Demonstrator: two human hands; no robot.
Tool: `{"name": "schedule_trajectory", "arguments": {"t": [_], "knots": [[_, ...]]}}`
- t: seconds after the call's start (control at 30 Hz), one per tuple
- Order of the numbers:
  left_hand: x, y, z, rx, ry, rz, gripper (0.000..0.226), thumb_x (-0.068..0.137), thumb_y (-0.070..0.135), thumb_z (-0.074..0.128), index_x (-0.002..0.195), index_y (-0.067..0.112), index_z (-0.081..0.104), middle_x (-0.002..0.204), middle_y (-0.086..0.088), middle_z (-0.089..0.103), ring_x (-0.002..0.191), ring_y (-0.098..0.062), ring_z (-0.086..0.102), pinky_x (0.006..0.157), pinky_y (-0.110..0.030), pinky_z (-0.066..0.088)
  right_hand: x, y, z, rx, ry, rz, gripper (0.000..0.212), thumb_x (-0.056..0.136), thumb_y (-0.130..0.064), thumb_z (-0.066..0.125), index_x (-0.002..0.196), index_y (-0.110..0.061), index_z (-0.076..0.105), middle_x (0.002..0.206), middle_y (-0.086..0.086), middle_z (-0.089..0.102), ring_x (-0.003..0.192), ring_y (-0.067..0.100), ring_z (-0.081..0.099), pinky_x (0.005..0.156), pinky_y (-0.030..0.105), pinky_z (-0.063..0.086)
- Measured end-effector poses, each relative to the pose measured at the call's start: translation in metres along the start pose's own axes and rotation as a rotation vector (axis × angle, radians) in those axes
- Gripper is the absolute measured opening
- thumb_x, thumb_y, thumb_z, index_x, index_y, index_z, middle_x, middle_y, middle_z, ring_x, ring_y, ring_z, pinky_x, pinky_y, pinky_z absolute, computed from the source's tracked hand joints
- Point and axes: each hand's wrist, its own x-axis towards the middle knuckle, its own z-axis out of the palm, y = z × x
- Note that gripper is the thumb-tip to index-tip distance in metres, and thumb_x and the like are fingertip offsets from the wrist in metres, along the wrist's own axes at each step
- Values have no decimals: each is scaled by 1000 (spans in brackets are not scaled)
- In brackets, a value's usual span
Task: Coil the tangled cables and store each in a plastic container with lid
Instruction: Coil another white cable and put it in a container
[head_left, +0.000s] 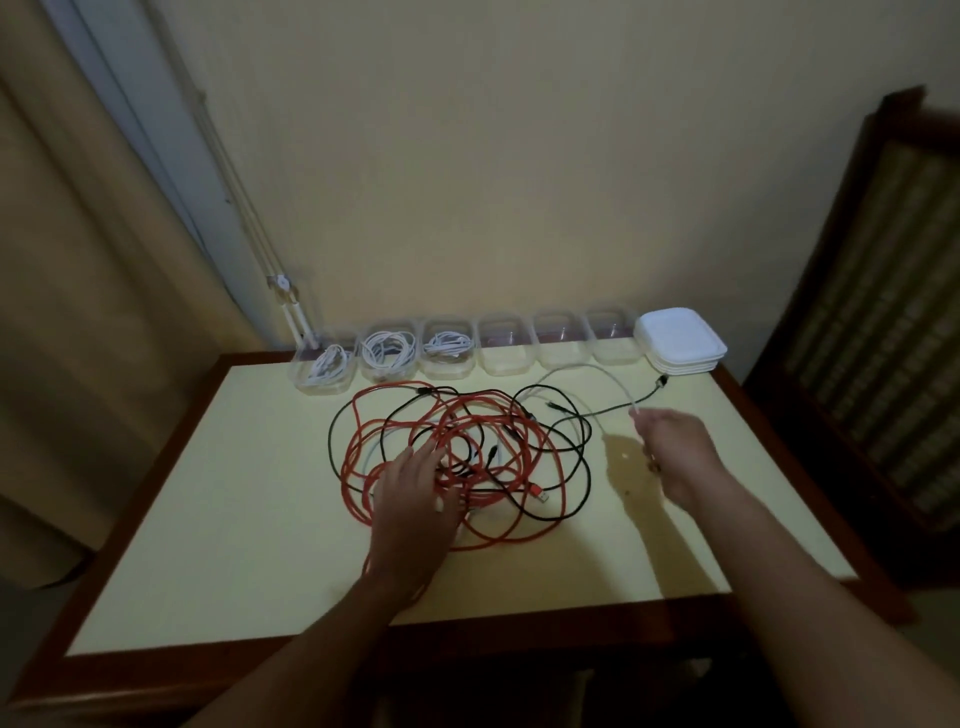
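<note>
The right hand (670, 452) holds one end of a white cable (582, 366), with its fingers curled round it. From the hand the cable bends up and over, then goes down into the tangle (467, 457). The left hand (415, 493) lies flat on the tangle, fingers straight and spread, and presses it onto the bench (234, 493).

The tangle sits in the middle of the bench. It is mostly a long red cable (535, 489) and a black cable (661, 383), looped over each other.

Six clear boxes stand in a row at the back edge. The three full containers (389, 351) on the left each have a coiled white cable inside. The three empty containers (561, 340) wait next to them. A stack of white lids (680, 338) sits at the right end. No box has a lid on yet.

The step in hand looks like pulling the white cable free. The next move needs a slow pull to the right while the flat hand holds the rest down. If a loop catches, it must be lifted off, not yanked. Then the cable can be coiled for the nearest empty box.
</note>
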Motion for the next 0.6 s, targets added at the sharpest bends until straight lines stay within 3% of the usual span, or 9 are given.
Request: {"name": "schedule_trajectory", "arguments": {"t": [0.07, 0.17, 0.3, 0.43, 0.5, 0.6], "knots": [[15, 23, -10, -65, 0, 44, 49, 94, 37, 50, 139, 18, 52, 152, -2, 46, 144, -21, 35, 115, -53, 35, -12, -45, -3, 202, -126, 28, 17, 98, -13, 58, 100, -3, 71, 67, 1, 46, 64, 15, 40, 61, 30, 33], [46, 61, -30, -130, -87, -7, 42, 95, 33, 54, 136, 28, 55, 161, 4, 30, 149, -21, 22, 118, -51, 27, -32, -113, -7, 333, -280, -64, 27, 101, -6, 52, 80, -18, 64, 61, -5, 48, 54, 9, 43, 53, 25, 32], [97, 101, -50, -92, -131, 162, 35, 95, 32, 59, 129, 28, 64, 164, -2, 27, 148, -28, 25, 117, -48, 28, -49, -176, -16, 329, -342, -235, 23, 104, -11, 52, 87, -20, 64, 52, -13, 43, 41, 1, 40, 53, 24, 29], [134, 134, -53, -81, -270, 249, 32, 99, 35, 55, 128, 29, 65, 164, -3, 28, 147, -29, 29, 117, -45, 29, -61, -202, -25, 260, -408, -361, 20, 104, -12, 53, 90, -21, 65, 67, -11, 46, 49, 2, 43, 55, 23, 32], [144, 142, -52, -103, -338, 238, 24, 99, 36, 57, 116, 25, 68, 150, -5, 50, 138, -28, 44, 108, -41, 38, -63, -199, -29, 224, -412, -386, 20, 103, -11, 55, 90, -21, 66, 71, -11, 49, 60, 8, 43, 59, 25, 35], [152, 146, -48, -80, -426, 157, 25, 100, 32, 57, 90, 14, 70, 100, -7, 71, 104, -29, 65, 83, -37, 49, -61, -185, -37, 222, -396, -394, 20, 101, -9, 57, 89, -20, 67, 71, -13, 56, 66, 11, 43, 65, 28, 36]]}}
